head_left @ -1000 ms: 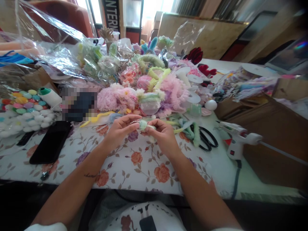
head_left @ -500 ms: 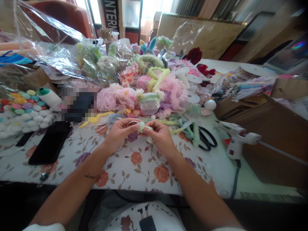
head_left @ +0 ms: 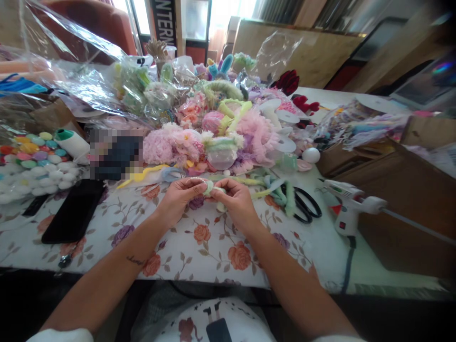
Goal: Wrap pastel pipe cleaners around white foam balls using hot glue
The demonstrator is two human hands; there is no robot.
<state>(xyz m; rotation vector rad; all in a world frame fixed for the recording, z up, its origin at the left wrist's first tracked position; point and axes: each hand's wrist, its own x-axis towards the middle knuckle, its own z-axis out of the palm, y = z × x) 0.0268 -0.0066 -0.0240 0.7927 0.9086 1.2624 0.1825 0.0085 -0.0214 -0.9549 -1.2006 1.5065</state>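
Observation:
My left hand (head_left: pixel 180 197) is closed, its thumb and fingers pinching a pale green ribbon (head_left: pixel 208 187) near a strand of small white beads (head_left: pixel 197 180). Facing it, my right hand (head_left: pixel 235 195) pinches the other side of the same ribbon, thumb uppermost. How the beads and ribbon join is too small to make out. Both hands are just above the flowered tablecloth (head_left: pixel 192 256). Beyond the right hand lie pale green and blue fuzzy strips (head_left: pixel 278 187), partly over scissors with black handles (head_left: pixel 309 205).
A white glue gun (head_left: pixel 347 204) rests at right beside a cardboard box (head_left: pixel 406 204). Black phone (head_left: pixel 74 211) and bagged pompoms (head_left: pixel 39 166) are at left. Pink trims (head_left: pixel 256 133) and plastic-wrapped pieces pile up across the back, with a white ball (head_left: pixel 311 155) before them.
The bead strand sits slightly lower over my left fingers, and my left forearm has shifted a little. Both hands keep their pinch on the ribbon.

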